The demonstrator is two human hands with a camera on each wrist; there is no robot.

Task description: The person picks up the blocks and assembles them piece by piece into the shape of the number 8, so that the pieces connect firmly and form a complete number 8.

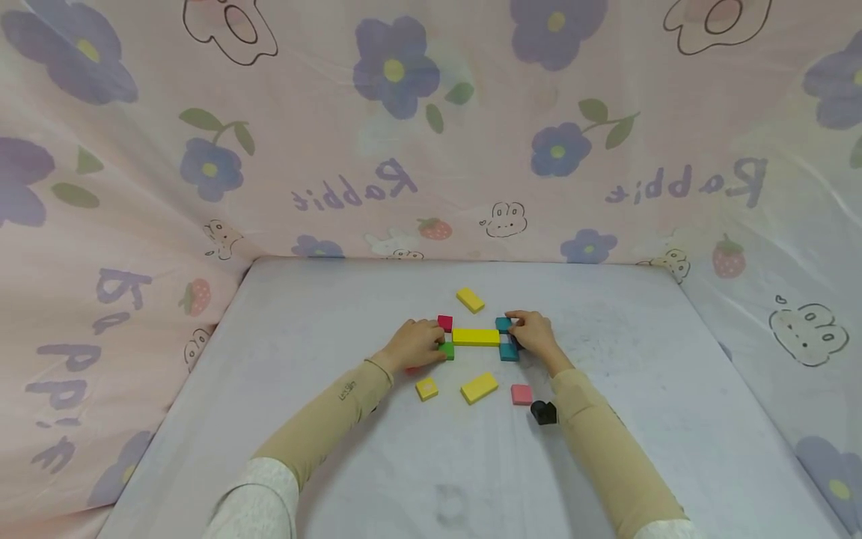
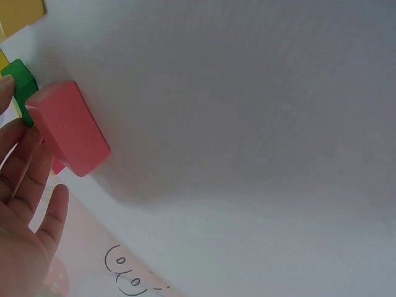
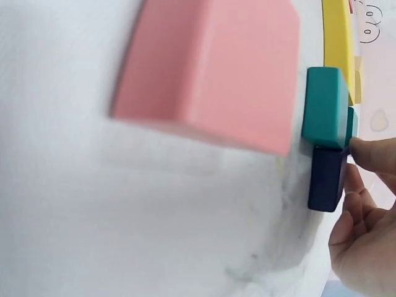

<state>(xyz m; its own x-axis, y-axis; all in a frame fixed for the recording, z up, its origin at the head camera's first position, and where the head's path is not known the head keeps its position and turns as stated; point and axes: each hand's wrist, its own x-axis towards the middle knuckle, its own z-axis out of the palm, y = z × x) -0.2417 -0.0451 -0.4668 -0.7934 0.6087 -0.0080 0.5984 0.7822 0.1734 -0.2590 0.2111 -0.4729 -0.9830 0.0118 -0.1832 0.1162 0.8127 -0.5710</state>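
Left hand: the left hand is left of the long yellow block, thumb and fingertip closed to a pinch on the green block, other fingers loosely extended.
Reddish block: this block lies below the left hand, left of the long yellow block and nearer the person.
Small yellow block: it sits left of the long yellow block, on the near side.
Left end: the red block is at the far corner of the long yellow block, the green block at its near corner.
Above and below: one yellow slab lies beyond the long yellow block, another yellow slab nearer the person.
Right end: the far teal block and near teal block stand at its corners; the navy block is just right of them.
Pink block: it rests right of the long yellow block, nearer the person.
Right hand: the right hand, right of the long yellow block, pinches the far teal block, its other fingers curled beside the navy block.
Black piece: it lies right of the long yellow block, nearer the person, beside the sleeve.
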